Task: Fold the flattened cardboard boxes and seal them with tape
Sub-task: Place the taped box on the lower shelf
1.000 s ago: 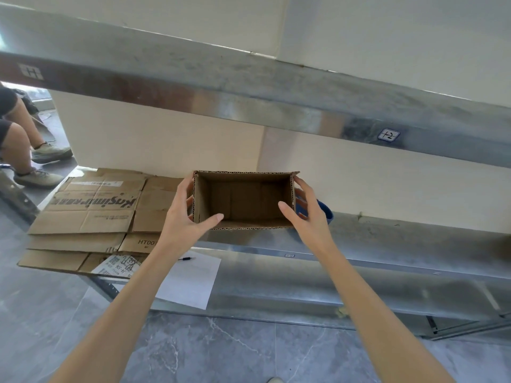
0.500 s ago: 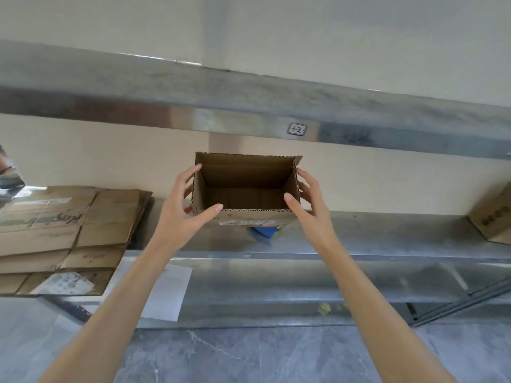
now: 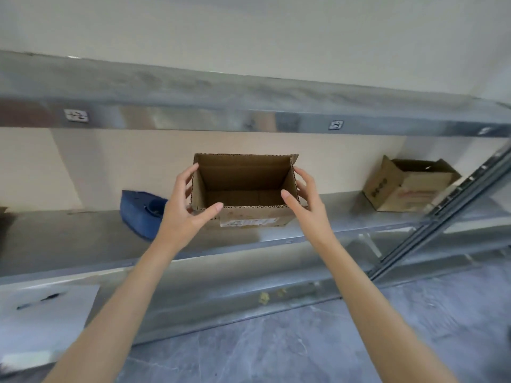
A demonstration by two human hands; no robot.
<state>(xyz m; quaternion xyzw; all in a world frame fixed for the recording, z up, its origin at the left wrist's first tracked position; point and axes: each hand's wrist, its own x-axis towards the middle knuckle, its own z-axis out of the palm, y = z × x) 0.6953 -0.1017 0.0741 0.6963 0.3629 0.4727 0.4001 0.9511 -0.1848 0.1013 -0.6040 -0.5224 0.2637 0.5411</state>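
An open-topped brown cardboard box (image 3: 250, 218) stands upright at the middle of the metal shelf (image 3: 83, 239), its inside empty and a white label on its front face. My left hand (image 3: 184, 211) holds its left front corner, fingers on the side wall and thumb on the front. At the right front corner my right hand (image 3: 307, 201) grips the same way. A blue tape dispenser (image 3: 141, 214) lies on the shelf just left of my left hand. Whether the box rests on the shelf or hangs slightly above it I cannot tell.
A second open cardboard box (image 3: 406, 189) sits on the shelf at the far right, beside a slanted metal upright (image 3: 442, 217). Another metal shelf (image 3: 249, 106) runs overhead. A white sheet with a pen (image 3: 41, 313) lies at lower left. Grey tiled floor below.
Both hands have carried the box to the right along the shelf and lower. The flat cardboard stack has left the view; the blue tape dispenser now lies left of the box.
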